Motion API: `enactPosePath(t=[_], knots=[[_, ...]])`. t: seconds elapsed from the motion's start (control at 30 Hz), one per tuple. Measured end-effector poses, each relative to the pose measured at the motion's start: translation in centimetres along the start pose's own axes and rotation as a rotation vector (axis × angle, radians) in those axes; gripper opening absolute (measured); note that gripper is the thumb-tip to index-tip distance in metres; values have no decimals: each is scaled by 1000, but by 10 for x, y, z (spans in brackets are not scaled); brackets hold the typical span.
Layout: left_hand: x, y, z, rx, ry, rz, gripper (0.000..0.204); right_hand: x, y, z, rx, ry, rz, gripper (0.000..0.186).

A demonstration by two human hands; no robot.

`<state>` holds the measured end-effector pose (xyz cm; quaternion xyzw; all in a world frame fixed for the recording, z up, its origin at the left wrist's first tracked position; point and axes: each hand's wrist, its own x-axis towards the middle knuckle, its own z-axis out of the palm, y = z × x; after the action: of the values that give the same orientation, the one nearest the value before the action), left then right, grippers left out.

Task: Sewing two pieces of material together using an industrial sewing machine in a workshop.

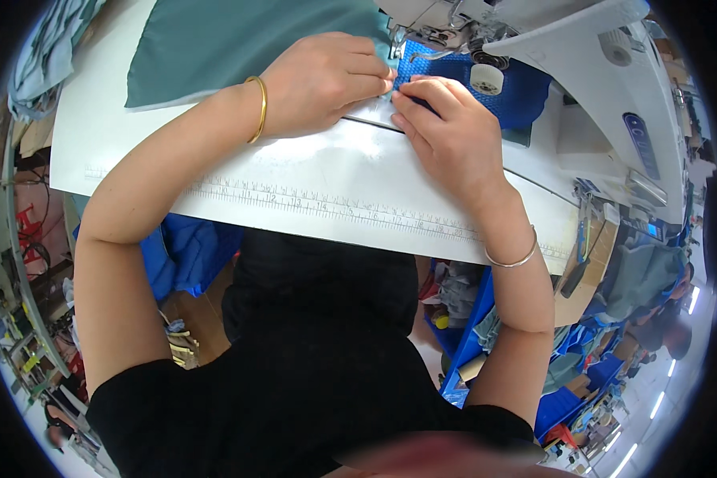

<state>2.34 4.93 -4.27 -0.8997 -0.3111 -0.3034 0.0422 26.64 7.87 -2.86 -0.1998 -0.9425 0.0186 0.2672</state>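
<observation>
A teal-green fabric piece (215,48) lies flat on the white sewing table, reaching the needle area of a white sewing machine (613,95). My left hand (327,84) rests on its right edge, fingers curled and fingertips pinching the cloth. Blue textured fabric (522,88) lies under the machine's head, beside the green piece. Just in front of the presser foot (396,46), my right hand (454,131) is closed, thumb and fingers pinched at the blue fabric's edge. The fingertips of both hands almost meet. Exactly how the layers overlap there is hidden.
A printed ruler scale (319,209) runs along the table's front edge. Snips (579,247) lie at the table's right end by a cardboard piece. Blue cloth (187,255) hangs below the table on the left. More cloth hangs at the upper left.
</observation>
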Motion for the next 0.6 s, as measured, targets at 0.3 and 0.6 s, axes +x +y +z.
enactPosePath(t=[0.3,0.6], knots=[[3,1,5,74,26,-20,23,-5,5,10,-87,81,-8,23],[2,11,2,83,28,-33,23,-8,4,6,-107,-11,15,24]])
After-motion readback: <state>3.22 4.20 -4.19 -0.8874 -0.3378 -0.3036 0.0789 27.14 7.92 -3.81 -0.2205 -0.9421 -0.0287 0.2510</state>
